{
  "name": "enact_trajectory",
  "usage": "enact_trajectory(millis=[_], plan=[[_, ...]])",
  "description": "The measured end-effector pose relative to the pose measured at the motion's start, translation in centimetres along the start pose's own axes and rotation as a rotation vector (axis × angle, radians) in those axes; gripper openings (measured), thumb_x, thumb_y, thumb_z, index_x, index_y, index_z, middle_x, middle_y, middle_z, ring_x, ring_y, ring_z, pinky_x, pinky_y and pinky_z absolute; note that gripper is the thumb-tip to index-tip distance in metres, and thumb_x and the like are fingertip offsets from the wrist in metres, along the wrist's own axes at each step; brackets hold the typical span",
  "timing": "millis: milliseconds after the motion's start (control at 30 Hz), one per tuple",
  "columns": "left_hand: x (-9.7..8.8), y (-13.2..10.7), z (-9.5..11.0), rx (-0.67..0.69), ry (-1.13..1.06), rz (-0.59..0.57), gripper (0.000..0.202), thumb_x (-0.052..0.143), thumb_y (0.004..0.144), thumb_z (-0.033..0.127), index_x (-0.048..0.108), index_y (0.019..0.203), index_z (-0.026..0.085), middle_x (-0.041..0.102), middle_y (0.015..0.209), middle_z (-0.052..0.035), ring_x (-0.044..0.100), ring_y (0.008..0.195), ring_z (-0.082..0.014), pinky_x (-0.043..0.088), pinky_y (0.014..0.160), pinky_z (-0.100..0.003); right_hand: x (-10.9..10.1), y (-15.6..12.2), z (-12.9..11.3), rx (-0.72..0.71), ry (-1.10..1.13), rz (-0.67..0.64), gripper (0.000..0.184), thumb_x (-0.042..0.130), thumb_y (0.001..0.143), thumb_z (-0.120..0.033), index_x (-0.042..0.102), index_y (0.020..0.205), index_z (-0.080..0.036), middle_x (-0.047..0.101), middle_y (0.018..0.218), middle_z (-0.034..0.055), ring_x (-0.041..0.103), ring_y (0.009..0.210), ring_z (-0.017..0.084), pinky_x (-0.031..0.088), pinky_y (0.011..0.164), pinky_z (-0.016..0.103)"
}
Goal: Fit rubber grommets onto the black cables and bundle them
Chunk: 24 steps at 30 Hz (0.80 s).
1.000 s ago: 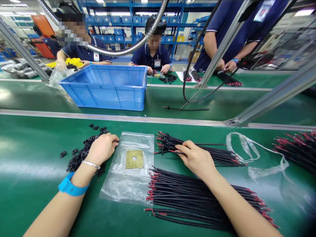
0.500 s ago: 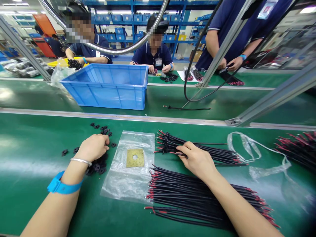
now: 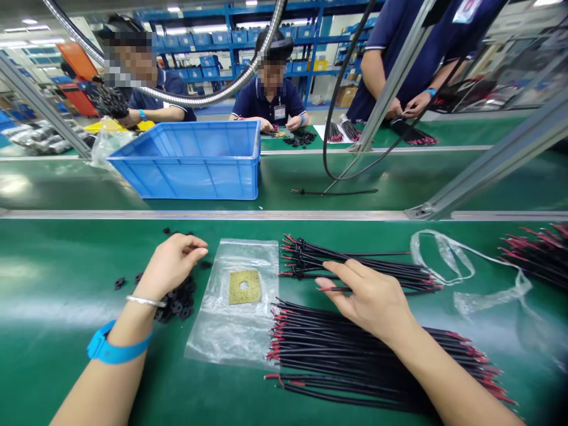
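My left hand [image 3: 176,260] is raised over a pile of small black rubber grommets [image 3: 180,302], its thumb and fingertips pinched together. Whatever lies in that pinch is too small to make out. Between the thumb and fingers of my right hand [image 3: 373,296] runs a thin black cable [image 3: 339,289] with a red wire end poking out past the thumb. Just beyond that hand lies a bundle of cables fitted with black grommets [image 3: 298,254] near their left ends. A wide row of black cables [image 3: 337,343] with red ends is spread below the hand, partly covered by my right forearm.
A yellowish square pad with a hole [image 3: 245,287] rests on a clear plastic bag [image 3: 217,337] between my hands. Clear plastic strips [image 3: 492,299] and more cables [image 3: 541,254] lie at right. Beyond the metal rail [image 3: 284,215] stands a blue bin [image 3: 195,177]; several people work behind.
My left hand has lifted slightly away from the grommets, fingertips moving right. My right hand has drawn the cable toward me and right, away from the grommet-fitted bundle.
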<state>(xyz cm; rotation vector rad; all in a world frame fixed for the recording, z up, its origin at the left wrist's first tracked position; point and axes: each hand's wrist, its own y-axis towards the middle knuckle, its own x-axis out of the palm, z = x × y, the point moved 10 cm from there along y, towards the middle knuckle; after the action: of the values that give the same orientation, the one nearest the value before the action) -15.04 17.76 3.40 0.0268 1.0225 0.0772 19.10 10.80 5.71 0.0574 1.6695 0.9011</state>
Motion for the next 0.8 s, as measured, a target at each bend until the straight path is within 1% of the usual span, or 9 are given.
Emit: enact_trajectory(millis=[67,133,200,267,367,433,567,700,800], plan=[[1.8,-0.4,0.7,-0.056,-0.338,-0.112,0.033,0.066,0.075,0.042,0.069,0.095,0.016,0.07,0.081,-0.0048,0.066,0.073,-0.0191,0.054,0.075,-0.034,-0.4,0.0,-1.1,-0.038,0.086,-0.038,0.04,0.046,0.096,-0.048,0.063,0.11,-0.015,0.067,0.081,0.0038,0.064,0.07,0.015,0.044,0.058,0.026],[3.9,-1.0,2.2,-0.067,-0.627,-0.233,0.033,0.072,0.07,0.036,0.068,0.095,0.015,0.072,0.084,-0.0049,0.067,0.075,-0.0175,0.055,0.077,-0.034,-0.5,0.0,-2.2,-0.075,0.17,-0.09,0.043,0.036,0.099,-0.048,0.059,0.111,-0.014,0.068,0.089,0.007,0.066,0.077,0.018,0.047,0.061,0.028],[5.7,-1.8,3.8,-0.061,-0.784,-0.323,0.035,0.075,0.067,0.028,0.067,0.098,0.014,0.071,0.087,-0.0051,0.069,0.076,-0.0168,0.056,0.076,-0.034,-0.5,-0.2,-3.0,-0.092,0.233,-0.126,0.035,0.031,0.101,-0.038,0.057,0.105,-0.015,0.068,0.089,0.0068,0.066,0.077,0.017,0.047,0.062,0.028],[7.3,-2.4,4.7,-0.064,-0.802,-0.358,0.034,0.074,0.067,0.024,0.066,0.099,0.015,0.07,0.084,-0.0039,0.068,0.069,-0.0156,0.057,0.068,-0.032,-0.4,-0.4,-3.4,-0.094,0.27,-0.128,0.025,0.033,0.1,-0.027,0.056,0.096,-0.018,0.066,0.081,0.0039,0.063,0.069,0.015,0.046,0.06,0.026],[8.1,-3.0,5.8,0.033,-0.567,-0.284,0.018,0.071,0.073,0.021,0.069,0.09,0.016,0.071,0.079,-0.0038,0.067,0.068,-0.0157,0.055,0.067,-0.031,-0.4,-0.5,-4.0,-0.109,0.281,-0.079,0.02,0.038,0.098,-0.021,0.058,0.092,-0.018,0.063,0.075,0.0027,0.061,0.066,0.015,0.044,0.061,0.027],[8.0,-3.7,7.7,0.224,-0.318,-0.22,0.01,0.067,0.079,0.019,0.073,0.086,0.018,0.072,0.082,-0.005,0.067,0.077,-0.0171,0.054,0.075,-0.032,-0.2,-0.6,-4.2,-0.115,0.276,-0.056,0.019,0.04,0.097,-0.019,0.059,0.095,-0.017,0.064,0.077,0.0034,0.062,0.069,0.015,0.045,0.064,0.027],[9.8,-6.9,11.9,0.604,0.135,-0.317,0.025,0.052,0.085,0.009,0.074,0.091,0.021,0.069,0.085,-0.0059,0.065,0.08,-0.0185,0.053,0.073,-0.03,0.4,-0.7,-4.2,-0.109,0.268,-0.062,0.018,0.042,0.097,-0.019,0.06,0.097,-0.015,0.064,0.08,0.0042,0.063,0.073,0.016,0.045,0.066,0.027],[10.6,-8.6,13.0,0.706,0.431,-0.357,0.036,0.048,0.079,0.001,0.067,0.104,0.019,0.065,0.08,-0.007,0.063,0.076,-0.0231,0.051,0.069,-0.034,0.8,-0.8,-4.4,-0.103,0.282,-0.086,0.018,0.043,0.097,-0.019,0.061,0.095,-0.016,0.064,0.079,0.0041,0.062,0.071,0.016,0.045,0.066,0.028],[9.8,-8.4,13.2,0.679,0.299,-0.305,0.044,0.047,0.081,0.002,0.059,0.119,0.021,0.067,0.087,-0.007,0.063,0.084,-0.0229,0.05,0.077,-0.037,0.7,-0.7,-4.7,-0.102,0.298,-0.083,0.019,0.043,0.097,-0.018,0.061,0.095,-0.016,0.064,0.078,0.004,0.061,0.07,0.015,0.045,0.064,0.028]])
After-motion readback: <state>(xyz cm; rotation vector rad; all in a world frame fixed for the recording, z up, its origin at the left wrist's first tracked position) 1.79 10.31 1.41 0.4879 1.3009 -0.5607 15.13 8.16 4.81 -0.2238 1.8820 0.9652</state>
